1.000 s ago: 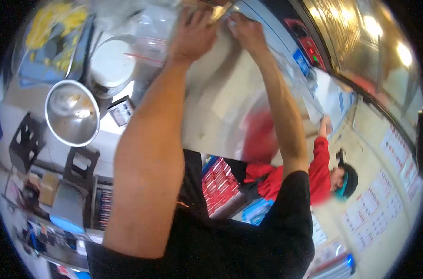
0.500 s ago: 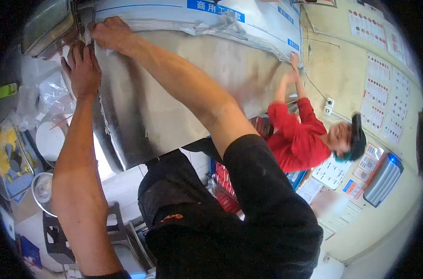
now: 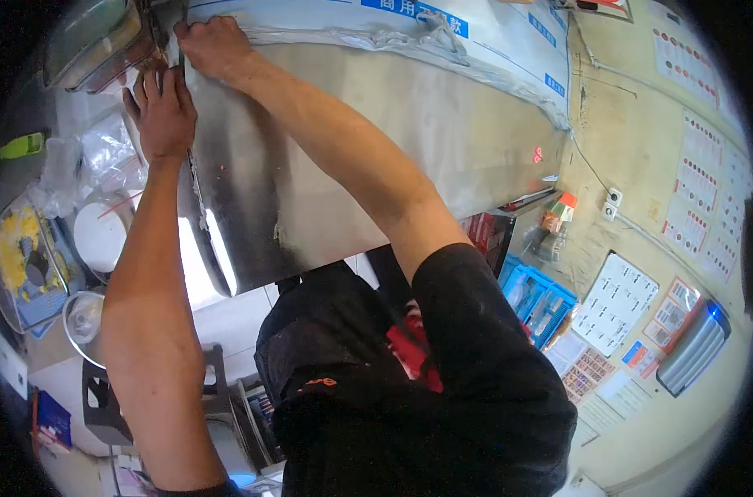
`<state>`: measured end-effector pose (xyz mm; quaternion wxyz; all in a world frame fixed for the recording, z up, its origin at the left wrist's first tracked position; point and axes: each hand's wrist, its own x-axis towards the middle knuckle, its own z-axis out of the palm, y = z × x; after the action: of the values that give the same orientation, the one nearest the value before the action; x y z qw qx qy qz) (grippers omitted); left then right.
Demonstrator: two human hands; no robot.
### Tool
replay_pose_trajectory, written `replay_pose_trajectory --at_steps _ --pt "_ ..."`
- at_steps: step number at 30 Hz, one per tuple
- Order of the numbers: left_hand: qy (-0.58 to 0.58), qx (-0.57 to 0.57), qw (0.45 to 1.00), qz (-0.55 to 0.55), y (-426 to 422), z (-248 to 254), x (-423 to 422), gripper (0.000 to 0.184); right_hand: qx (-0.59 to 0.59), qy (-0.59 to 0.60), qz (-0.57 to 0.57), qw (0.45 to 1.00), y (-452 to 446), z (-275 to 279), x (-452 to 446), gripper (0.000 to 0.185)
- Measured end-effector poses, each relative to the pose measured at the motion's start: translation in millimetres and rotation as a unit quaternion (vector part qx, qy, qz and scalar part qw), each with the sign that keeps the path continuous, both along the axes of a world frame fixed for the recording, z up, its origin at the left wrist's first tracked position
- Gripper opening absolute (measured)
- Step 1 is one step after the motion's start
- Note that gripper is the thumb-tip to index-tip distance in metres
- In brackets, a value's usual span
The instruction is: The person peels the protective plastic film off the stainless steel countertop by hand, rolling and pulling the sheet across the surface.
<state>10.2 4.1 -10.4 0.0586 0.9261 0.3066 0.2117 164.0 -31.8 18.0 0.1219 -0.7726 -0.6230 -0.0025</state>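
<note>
My left hand [image 3: 163, 114] lies with its fingers spread at the left edge of a stainless steel worktop [image 3: 351, 157], beside a narrow gap. Just beyond it, my right hand [image 3: 216, 51] is closed, its fingers curled down at the same edge near the far corner. Whatever those fingers hold, if anything, is hidden. Along the back of the steel runs a white and blue printed plastic film [image 3: 492, 50] with a crumpled edge, close to my right hand. Glass-like containers [image 3: 95, 41] stand just left of both hands.
Clear plastic bags [image 3: 107, 149], a white round lid [image 3: 101, 236] and a tray with yellow food [image 3: 16, 257] are at the left. A blue crate [image 3: 538, 302] stands on the right by the wall. Part of a red garment [image 3: 413, 352] shows below my right arm.
The person in red has left the right end of the worktop; only some red shows behind my arm. The view has shifted slightly. My hands stay at the same edge.
</note>
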Motion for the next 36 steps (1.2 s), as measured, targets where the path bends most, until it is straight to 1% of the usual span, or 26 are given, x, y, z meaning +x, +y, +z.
replay_pose_trajectory --at_steps 1,3,5,6,7,8,9,10,12,13,15,16,18,20,21,23,24,25,27,28,30,32,33,35,36 --pt "0.007 0.002 1.0 0.003 -1.2 1.2 0.0 0.026 -0.046 0.019 -0.015 0.999 2.9 -2.0 -0.2 0.026" --pt "-0.01 -0.029 1.0 -0.006 -1.3 3.4 0.7 0.028 -0.105 0.029 0.018 0.994 6.7 -14.9 8.5 0.022" --pt "-0.081 -0.042 0.995 -0.043 4.7 -11.3 -0.2 0.03 0.025 0.033 0.013 0.999 -6.0 -23.5 12.2 0.034" --pt "-0.051 -0.061 0.996 -0.042 3.8 -6.0 -0.7 0.032 0.087 0.009 0.011 0.996 -12.3 -26.3 9.1 0.035" --pt "-0.058 -0.035 0.997 -0.028 1.4 -13.0 -2.5 0.034 0.038 -0.038 0.017 0.998 -18.3 -26.8 8.5 0.037" --pt "0.002 -0.044 0.999 -0.026 1.1 -1.2 -5.5 0.042 0.012 -0.02 0.025 0.999 -23.6 -12.6 4.7 0.039" --pt "0.04 -0.06 0.997 -0.028 1.3 6.9 -6.2 0.041 -0.018 -0.008 0.029 0.999 -26.5 0.2 1.5 0.041" --pt "-0.028 -0.048 0.998 -0.014 -0.3 3.9 -3.1 0.036 -0.012 -0.005 0.042 0.999 -20.4 -1.8 1.7 0.041" --pt "-0.004 -0.039 0.999 -0.021 0.6 5.0 -3.9 0.037 0.074 -0.023 0.034 0.996 -12.0 -12.6 8.2 0.031" --pt "-0.003 -0.035 0.999 -0.005 0.1 3.0 -2.8 0.037 0.078 -0.021 0.05 0.995 -9.4 -10.2 9.9 0.031" --pt "-0.021 -0.056 0.998 -0.013 0.3 -0.7 -3.3 0.037 0.082 0.072 0.027 0.994 -9.4 -3.1 7.3 0.021" --pt "-0.012 -0.05 0.999 -0.002 1.0 1.6 -3.3 0.037 0.088 0.073 0.042 0.992 -9.5 -2.4 9.0 0.021" --pt "-0.027 -0.095 0.995 -0.012 -0.7 5.6 -3.9 0.038 0.1 0.086 0.055 0.99 -10.8 -1.6 11.4 0.02" --pt "-0.021 -0.077 0.997 -0.009 -1.1 8.9 -6.7 0.036 0.039 0.126 0.083 0.988 -5.8 6.9 16.1 0.022" --pt "-0.03 -0.066 0.997 -0.008 -1.0 10.6 -5.7 0.034 0.039 0.125 0.086 0.988 -6.7 13.7 20.0 0.022" --pt "-0.028 -0.065 0.997 -0.005 -1.6 10.9 -5.0 0.033 -0.008 0.156 0.163 0.974 -10.8 28.4 29.3 0.018" --pt "-0.021 -0.062 0.998 -0.006 -1.0 11.0 -5.3 0.033 -0.01 0.154 0.17 0.973 -10.1 28.1 33.3 0.018" --pt "-0.047 -0.058 0.997 -0.004 -0.8 11.8 -4.9 0.032 -0.001 0.16 0.175 0.972 -10.5 23.7 34.9 0.018" --pt "-0.031 -0.072 0.997 -0.003 -0.6 14.2 -6.3 0.032 0.012 0.17 0.181 0.969 -10.4 12.5 34.6 0.017" --pt "-0.016 -0.087 0.996 -0.008 -1.4 14.5 -6.9 0.033 0.001 0.152 0.171 0.974 -9.5 8.6 32.3 0.018" --pt "-0.014 -0.07 0.997 -0.001 -1.0 16.2 -6.0 0.033 0.0 0.135 0.16 0.978 -4.7 2.3 30.0 0.019" --pt "-0.022 -0.076 0.997 0.002 -1.1 15.0 -5.0 0.032 -0.001 0.064 0.197 0.978 -1.2 1.7 30.2 0.022" --pt "-0.028 -0.08 0.996 -0.003 -0.6 13.3 -5.2 0.031 0.006 0.066 0.195 0.979 -0.3 2.5 33.3 0.022" --pt "-0.038 -0.076 0.996 -0.008 1.2 15.1 -5.0 0.032 -0.037 -0.002 0.261 0.965 3.9 11.0 40.4 0.025" --pt "-0.048 -0.079 0.996 -0.01 -0.6 15.2 -5.1 0.032 -0.036 -0.003 0.262 0.964 5.3 13.0 41.7 0.025"
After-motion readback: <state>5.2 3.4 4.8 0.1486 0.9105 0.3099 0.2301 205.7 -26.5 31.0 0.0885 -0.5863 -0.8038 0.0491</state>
